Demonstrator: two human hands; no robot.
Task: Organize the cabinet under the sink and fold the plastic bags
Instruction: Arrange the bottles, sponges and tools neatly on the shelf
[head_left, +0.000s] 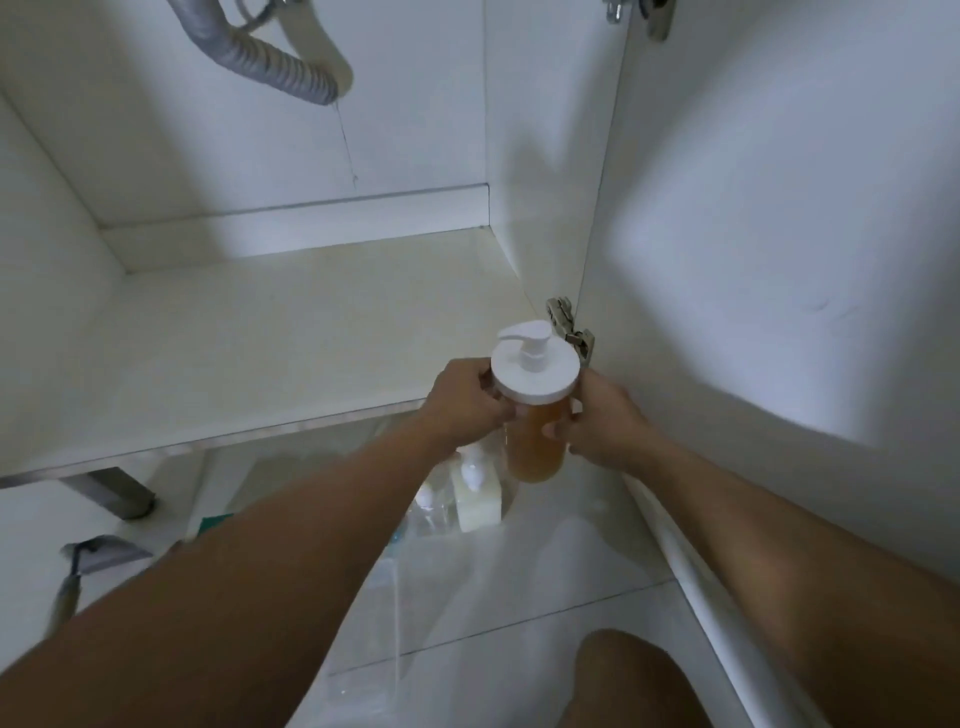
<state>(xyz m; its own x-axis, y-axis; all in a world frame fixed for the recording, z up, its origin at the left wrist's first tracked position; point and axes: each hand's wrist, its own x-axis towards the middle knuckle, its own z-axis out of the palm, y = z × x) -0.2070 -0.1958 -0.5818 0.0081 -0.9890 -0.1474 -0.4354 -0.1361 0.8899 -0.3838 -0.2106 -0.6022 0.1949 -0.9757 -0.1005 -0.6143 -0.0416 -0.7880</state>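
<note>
**Pump bottle held between both hands at the cabinet's front edge**

Held off the floor by two bare hands: a clear pump bottle of amber liquid, upright, with a wide white lid and white pump head. On its left side, the left hand, fingers curled round the bottle just under the lid rim, pressed to the neck. On its right side, the right hand, thumb laid flat against the amber wall, the other fingers wrapped behind and mostly hidden. Closed on the bottle from opposite sides, then, with lid and pump standing clear above the fingertips and the lower body hanging below them.

Beyond the fingertips, farther in: the bare white cabinet shelf, its front edge running just behind the left knuckles. High above the fingers, at the back: a grey corrugated drain hose. Just past the right fingers, near the lid: a metal door hinge, fixed to the open cabinet door on the right.

Directly below the left fingers and beside the bottle's base: a smaller pale pump bottle, among clear plastic bags on the floor; details blurred there.
</note>
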